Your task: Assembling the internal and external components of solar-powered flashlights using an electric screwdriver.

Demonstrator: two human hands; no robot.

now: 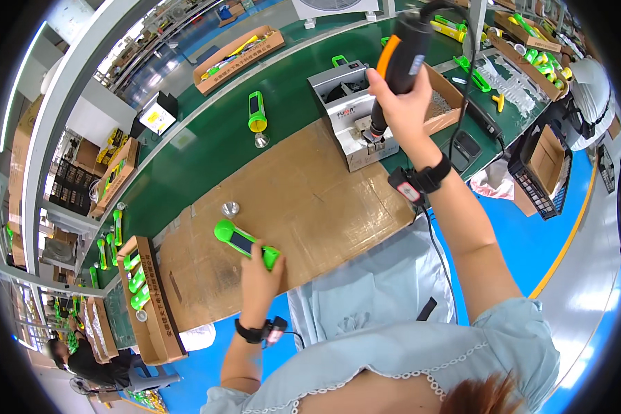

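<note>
Green flashlight body [241,241] is over the brown cardboard sheet [290,193] covering part of the green workbench [290,90], the left hand's [259,281] fingers closed around its lower end. The right hand [406,107] grips an electric screwdriver [401,61], bit at the grey screw feeder [348,124]. The floor [531,241] is blue.

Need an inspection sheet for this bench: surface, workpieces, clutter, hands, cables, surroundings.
Surface: cardboard sheet over green bench.
Workpieces: green torch body, dark panel showing; black-and-orange power driver, tip at the silver box.
Clutter: second green torch, loose reflector cup, carton of green parts.
Hands: left hand grips the torch body; right hand grips the driver.
Cables: black cable at the driver's top; cord near the right wristband.
Surroundings: blue floor; people at far right and lower left.
</note>
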